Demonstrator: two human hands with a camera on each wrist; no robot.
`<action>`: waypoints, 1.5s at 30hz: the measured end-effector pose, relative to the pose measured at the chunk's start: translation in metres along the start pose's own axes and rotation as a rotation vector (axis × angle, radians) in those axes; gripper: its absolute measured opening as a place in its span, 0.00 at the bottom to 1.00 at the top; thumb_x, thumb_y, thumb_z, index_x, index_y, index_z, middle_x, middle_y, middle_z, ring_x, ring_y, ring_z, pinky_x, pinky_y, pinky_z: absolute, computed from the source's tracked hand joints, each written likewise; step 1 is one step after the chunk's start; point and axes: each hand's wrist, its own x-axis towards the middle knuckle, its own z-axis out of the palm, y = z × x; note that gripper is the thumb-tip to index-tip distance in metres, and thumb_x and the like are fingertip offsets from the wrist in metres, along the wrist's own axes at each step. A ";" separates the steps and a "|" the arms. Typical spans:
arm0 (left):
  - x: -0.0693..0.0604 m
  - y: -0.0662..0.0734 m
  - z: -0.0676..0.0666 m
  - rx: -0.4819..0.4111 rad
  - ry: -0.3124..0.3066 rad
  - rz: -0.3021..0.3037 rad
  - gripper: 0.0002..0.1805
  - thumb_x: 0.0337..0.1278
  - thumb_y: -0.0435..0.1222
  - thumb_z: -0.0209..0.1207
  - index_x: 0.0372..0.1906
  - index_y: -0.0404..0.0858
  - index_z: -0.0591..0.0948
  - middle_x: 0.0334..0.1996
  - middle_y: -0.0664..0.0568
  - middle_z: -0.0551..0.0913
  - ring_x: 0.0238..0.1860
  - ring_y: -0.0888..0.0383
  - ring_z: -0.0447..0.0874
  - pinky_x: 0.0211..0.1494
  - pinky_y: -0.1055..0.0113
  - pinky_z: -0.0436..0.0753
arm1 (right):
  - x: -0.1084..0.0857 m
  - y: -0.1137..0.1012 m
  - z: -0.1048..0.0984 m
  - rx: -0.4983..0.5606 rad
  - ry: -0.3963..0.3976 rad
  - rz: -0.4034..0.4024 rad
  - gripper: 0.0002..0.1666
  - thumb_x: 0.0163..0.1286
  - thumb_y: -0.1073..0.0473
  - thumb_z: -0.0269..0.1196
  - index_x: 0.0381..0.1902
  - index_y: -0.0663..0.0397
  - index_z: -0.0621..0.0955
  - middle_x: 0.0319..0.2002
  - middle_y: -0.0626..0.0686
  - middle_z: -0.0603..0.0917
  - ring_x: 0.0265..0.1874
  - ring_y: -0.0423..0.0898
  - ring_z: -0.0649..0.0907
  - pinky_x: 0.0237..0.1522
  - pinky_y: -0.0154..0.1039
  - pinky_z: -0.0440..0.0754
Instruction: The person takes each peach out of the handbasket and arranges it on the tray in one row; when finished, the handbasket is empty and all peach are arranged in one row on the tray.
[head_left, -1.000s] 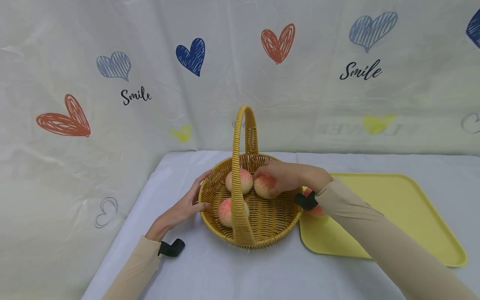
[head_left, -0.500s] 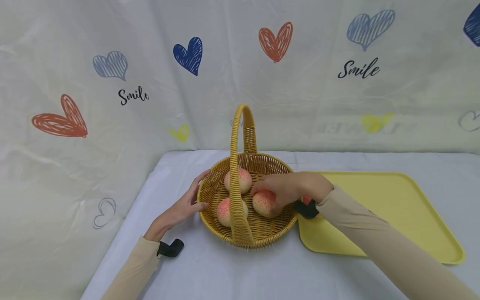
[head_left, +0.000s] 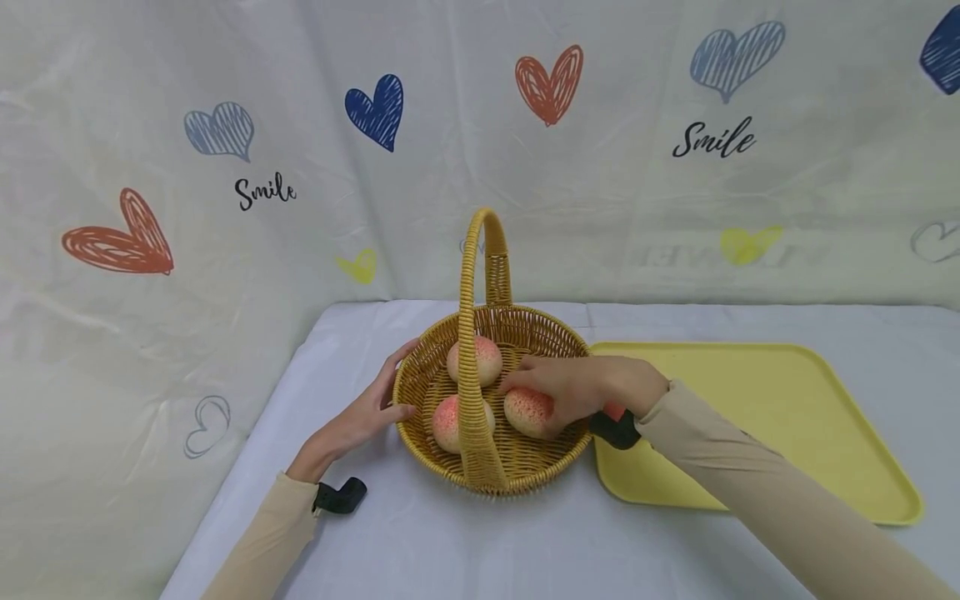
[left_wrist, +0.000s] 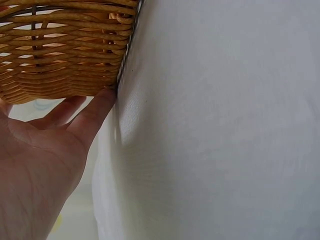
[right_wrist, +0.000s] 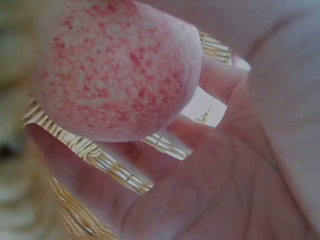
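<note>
staged tabletop setup — heart-printed backdrop (head_left: 465, 183), white-covered table (head_left: 420, 550)

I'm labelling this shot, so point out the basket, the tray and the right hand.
Basket (head_left: 523, 457): head view, bare woven inside.
Tray (head_left: 780, 408): head view, bare flat surface.
Right hand (head_left: 570, 387): head view, back of the hand.
</note>
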 end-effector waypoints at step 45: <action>0.001 -0.004 0.000 0.022 0.000 0.008 0.50 0.66 0.37 0.55 0.86 0.56 0.41 0.84 0.44 0.43 0.78 0.37 0.55 0.74 0.40 0.61 | -0.097 0.002 -0.009 -0.067 0.644 -0.046 0.37 0.56 0.60 0.77 0.64 0.38 0.79 0.55 0.43 0.76 0.43 0.40 0.81 0.43 0.42 0.83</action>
